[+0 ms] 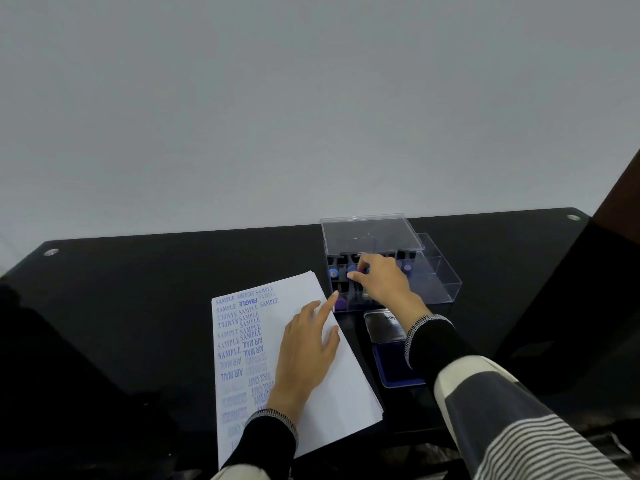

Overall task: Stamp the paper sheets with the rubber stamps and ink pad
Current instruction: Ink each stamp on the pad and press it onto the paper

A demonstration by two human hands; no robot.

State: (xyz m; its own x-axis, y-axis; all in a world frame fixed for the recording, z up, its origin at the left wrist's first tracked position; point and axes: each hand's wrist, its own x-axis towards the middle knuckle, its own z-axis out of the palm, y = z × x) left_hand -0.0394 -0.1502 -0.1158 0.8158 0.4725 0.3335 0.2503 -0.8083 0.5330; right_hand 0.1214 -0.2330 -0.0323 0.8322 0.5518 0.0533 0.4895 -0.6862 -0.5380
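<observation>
A stack of white paper sheets (339,386) lies on the black table, its left half covered with blue stamped words. My left hand (306,351) rests flat on the sheets, fingers straight. Behind the paper stands a clear plastic stamp box (440,285) with its lid raised, holding several stamps with blue tops, one of them a blue-topped stamp (333,273). My right hand (381,278) reaches into the box, its fingertips pinching a blue-topped stamp (353,269) in the back row. The open ink pad (389,362), blue with a silver lid, lies right of the paper, partly under my right sleeve.
The black glass table (156,289) ends against a plain grey wall. A dark shape rises at the far right edge of the view, and another dark mass sits at the lower left.
</observation>
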